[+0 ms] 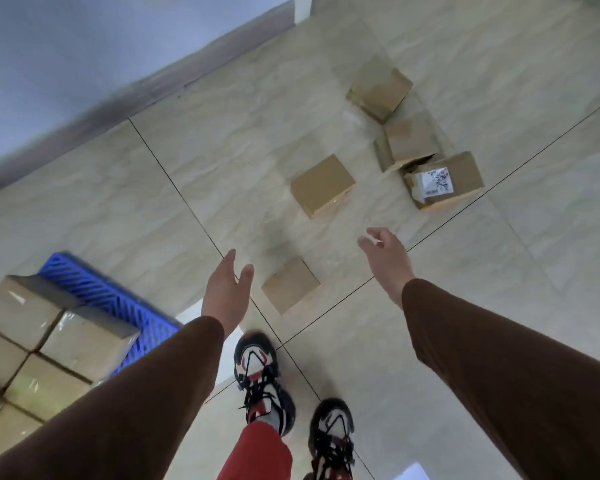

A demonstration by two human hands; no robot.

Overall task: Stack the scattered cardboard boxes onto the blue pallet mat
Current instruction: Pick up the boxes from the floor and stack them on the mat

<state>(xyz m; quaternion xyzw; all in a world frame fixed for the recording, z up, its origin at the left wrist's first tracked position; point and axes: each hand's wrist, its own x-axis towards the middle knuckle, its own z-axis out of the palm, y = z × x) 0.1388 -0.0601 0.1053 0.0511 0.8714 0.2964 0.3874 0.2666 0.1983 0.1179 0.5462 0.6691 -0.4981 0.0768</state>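
Note:
Several cardboard boxes lie scattered on the tiled floor. A small box [290,285] sits nearest, between my two hands and below them. A second box [322,185] lies farther out. Three more cluster at the far right: a labelled box [444,180], a box with a loose flap [409,141] and a flat box [380,87]. My left hand [226,292] is empty with straight fingers, just left of the small box. My right hand [387,260] is empty with relaxed fingers, right of it. The blue pallet mat [104,296] at lower left carries stacked boxes [54,341].
A grey wall with a dark skirting [111,105] runs along the upper left. My two feet in red, white and black shoes [257,379] stand on the floor tiles between the mat and the scattered boxes.

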